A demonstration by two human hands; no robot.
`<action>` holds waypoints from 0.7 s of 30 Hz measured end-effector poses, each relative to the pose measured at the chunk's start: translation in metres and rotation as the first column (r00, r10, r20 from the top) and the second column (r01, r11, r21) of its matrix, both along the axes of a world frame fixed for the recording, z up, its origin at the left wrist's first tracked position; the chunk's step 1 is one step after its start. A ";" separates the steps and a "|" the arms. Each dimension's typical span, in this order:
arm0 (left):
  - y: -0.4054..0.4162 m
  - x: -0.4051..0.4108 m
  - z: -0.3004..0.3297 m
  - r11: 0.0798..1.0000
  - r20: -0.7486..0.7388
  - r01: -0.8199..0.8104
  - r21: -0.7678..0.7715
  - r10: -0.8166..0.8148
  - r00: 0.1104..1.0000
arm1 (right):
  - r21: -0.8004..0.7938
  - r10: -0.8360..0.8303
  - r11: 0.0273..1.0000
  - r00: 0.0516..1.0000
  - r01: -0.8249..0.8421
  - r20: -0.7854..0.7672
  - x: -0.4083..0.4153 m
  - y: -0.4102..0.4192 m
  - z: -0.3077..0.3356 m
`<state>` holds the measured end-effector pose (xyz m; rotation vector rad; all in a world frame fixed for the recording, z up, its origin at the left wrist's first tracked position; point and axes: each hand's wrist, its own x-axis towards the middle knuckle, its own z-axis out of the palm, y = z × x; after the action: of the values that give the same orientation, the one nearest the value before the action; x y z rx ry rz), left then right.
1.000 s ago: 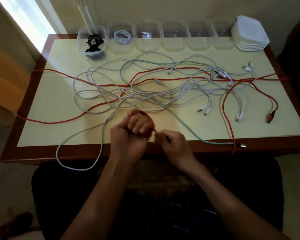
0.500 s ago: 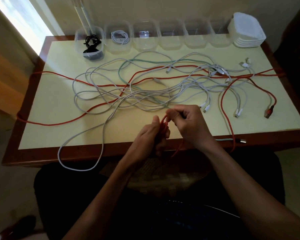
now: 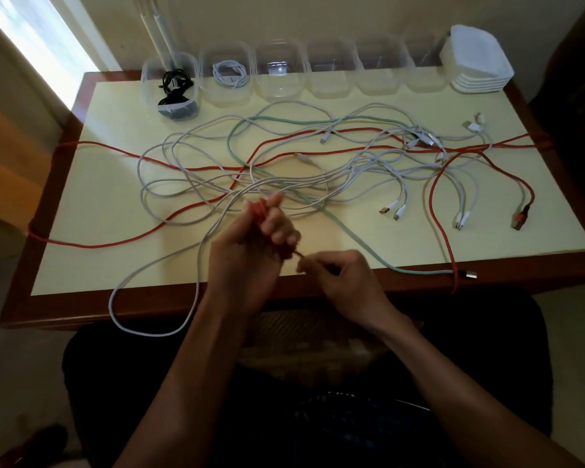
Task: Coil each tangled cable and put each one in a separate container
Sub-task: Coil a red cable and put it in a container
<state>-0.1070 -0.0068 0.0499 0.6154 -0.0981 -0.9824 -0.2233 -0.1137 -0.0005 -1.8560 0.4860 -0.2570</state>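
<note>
Wooden-rimmed table; bright window at left.

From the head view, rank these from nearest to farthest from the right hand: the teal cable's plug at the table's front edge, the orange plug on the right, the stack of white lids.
1. teal cable's plug, front edge, to the right of the right hand.
2. orange plug, farther right, mid-table.
3. stack of white lids, back right corner.

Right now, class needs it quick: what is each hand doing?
Left hand: fingers curled round a coil of red cable.
Right hand: fingers pinching the same red cable, just beside the left hand.
</note>
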 end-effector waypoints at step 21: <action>0.010 -0.027 -0.015 0.903 0.200 0.317 0.291 -0.381 0.902 | 0.133 -0.055 0.991 0.986 0.034 0.155 0.022 -0.025 0.022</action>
<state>-0.1341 0.0037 0.0345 0.9819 -0.3247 -1.2753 -0.2009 -0.1392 0.0215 -1.6844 0.4250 -0.3908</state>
